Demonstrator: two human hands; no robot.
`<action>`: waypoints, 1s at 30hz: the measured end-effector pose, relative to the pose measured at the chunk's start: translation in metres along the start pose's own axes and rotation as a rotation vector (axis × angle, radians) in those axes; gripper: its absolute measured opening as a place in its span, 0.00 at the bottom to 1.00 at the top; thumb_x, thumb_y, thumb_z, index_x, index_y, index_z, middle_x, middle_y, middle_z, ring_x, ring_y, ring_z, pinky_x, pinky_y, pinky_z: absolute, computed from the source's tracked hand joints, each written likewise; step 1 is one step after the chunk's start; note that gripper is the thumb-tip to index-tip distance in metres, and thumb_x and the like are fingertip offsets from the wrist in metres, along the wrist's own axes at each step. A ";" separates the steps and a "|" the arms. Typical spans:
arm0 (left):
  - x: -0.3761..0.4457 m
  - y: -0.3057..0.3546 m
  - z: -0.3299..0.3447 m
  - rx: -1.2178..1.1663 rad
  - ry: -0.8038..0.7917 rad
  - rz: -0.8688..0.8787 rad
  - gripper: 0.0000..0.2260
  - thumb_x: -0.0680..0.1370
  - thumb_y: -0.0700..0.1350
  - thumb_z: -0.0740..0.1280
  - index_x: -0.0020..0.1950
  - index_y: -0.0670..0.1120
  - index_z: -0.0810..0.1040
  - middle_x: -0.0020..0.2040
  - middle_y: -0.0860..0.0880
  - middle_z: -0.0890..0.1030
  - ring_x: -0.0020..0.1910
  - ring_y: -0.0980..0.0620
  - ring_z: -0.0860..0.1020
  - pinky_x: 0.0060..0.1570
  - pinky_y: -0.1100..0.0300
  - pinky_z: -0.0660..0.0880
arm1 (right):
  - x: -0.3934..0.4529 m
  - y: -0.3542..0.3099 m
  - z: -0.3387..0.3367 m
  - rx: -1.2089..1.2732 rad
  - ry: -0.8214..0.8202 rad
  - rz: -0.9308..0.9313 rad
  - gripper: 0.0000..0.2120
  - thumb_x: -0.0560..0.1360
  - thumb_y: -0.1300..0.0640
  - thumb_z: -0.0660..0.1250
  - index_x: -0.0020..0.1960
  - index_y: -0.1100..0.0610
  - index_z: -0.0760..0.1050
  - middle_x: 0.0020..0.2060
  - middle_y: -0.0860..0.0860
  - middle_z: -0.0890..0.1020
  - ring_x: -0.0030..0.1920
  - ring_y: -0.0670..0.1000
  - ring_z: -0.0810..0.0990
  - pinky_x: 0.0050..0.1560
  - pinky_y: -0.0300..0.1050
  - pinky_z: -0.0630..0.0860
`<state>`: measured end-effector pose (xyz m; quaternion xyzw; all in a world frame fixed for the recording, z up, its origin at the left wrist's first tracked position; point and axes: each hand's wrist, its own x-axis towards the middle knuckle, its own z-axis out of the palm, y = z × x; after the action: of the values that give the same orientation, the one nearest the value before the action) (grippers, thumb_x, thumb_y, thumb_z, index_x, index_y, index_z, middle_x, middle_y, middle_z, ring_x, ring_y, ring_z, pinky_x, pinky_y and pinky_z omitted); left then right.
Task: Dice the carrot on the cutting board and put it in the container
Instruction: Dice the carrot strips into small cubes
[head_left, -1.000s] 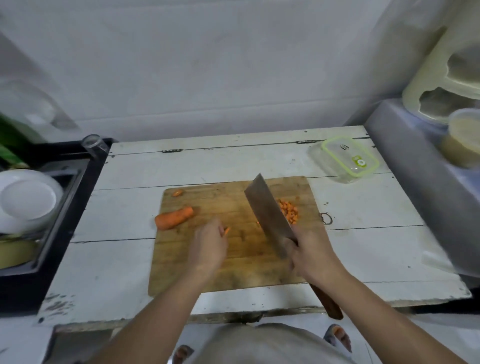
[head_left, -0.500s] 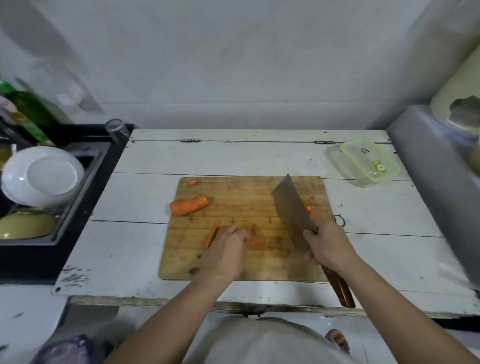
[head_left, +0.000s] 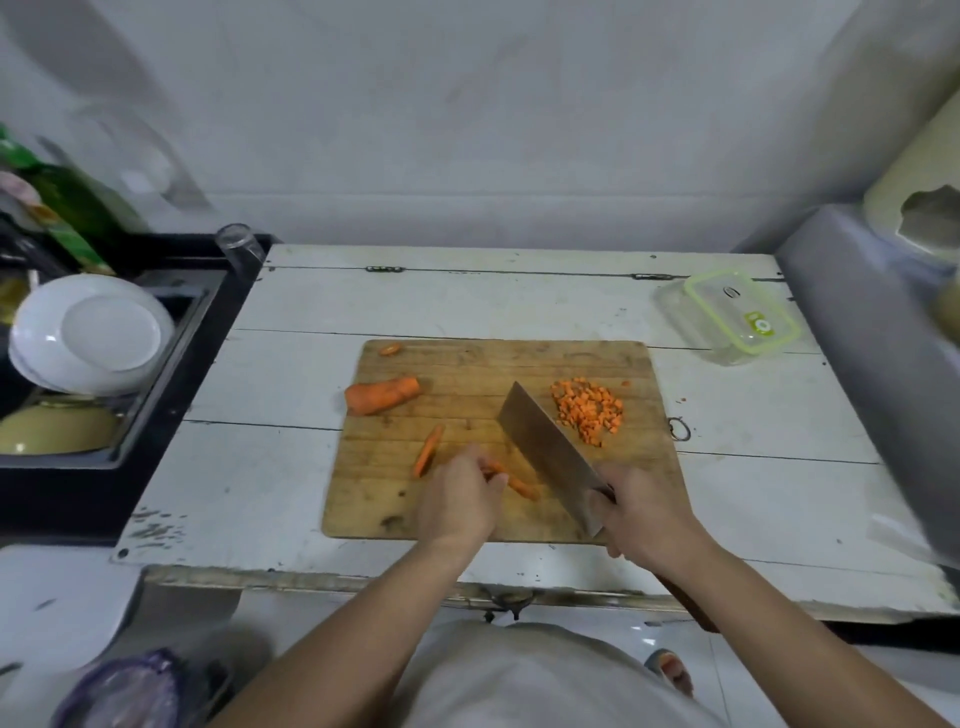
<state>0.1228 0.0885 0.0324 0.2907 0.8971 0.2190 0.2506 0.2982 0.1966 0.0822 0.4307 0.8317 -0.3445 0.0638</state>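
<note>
With the left hand (head_left: 457, 499) pinching thin orange carrot strips (head_left: 511, 480) just beside the broad steel cleaver (head_left: 550, 457) gripped by the right hand (head_left: 644, 514), a skidding strip risks nicking curled fingers (head_left: 485, 467).

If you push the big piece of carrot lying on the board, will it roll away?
The carrot chunk looks round and lies on its side on the cutting board, so a sideways push would probably roll it. It narrows toward one end, so it would likely curve. It looks stiff, not bendy.
</note>
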 end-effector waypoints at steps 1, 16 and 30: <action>0.000 0.003 -0.002 0.061 0.046 0.110 0.04 0.81 0.53 0.69 0.52 0.55 0.78 0.49 0.57 0.79 0.43 0.55 0.79 0.40 0.57 0.75 | -0.001 -0.001 -0.001 0.027 -0.004 0.008 0.12 0.81 0.58 0.60 0.40 0.48 0.74 0.30 0.48 0.80 0.26 0.48 0.82 0.30 0.49 0.79; -0.011 -0.046 0.034 0.275 0.248 0.827 0.12 0.82 0.45 0.63 0.60 0.44 0.83 0.57 0.50 0.78 0.59 0.51 0.76 0.58 0.55 0.78 | -0.011 0.002 -0.002 -0.187 0.059 -0.163 0.08 0.81 0.53 0.58 0.44 0.44 0.69 0.37 0.50 0.80 0.36 0.53 0.81 0.32 0.50 0.74; -0.009 -0.058 0.047 0.427 0.253 0.814 0.21 0.83 0.50 0.59 0.71 0.41 0.76 0.69 0.45 0.77 0.72 0.47 0.72 0.73 0.50 0.69 | -0.006 -0.007 0.025 -0.484 0.114 -0.226 0.06 0.82 0.56 0.59 0.55 0.52 0.74 0.39 0.53 0.81 0.37 0.57 0.81 0.35 0.51 0.79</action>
<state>0.1326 0.0521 -0.0323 0.6346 0.7587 0.1436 -0.0320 0.2918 0.1740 0.0697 0.3261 0.9349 -0.1159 0.0788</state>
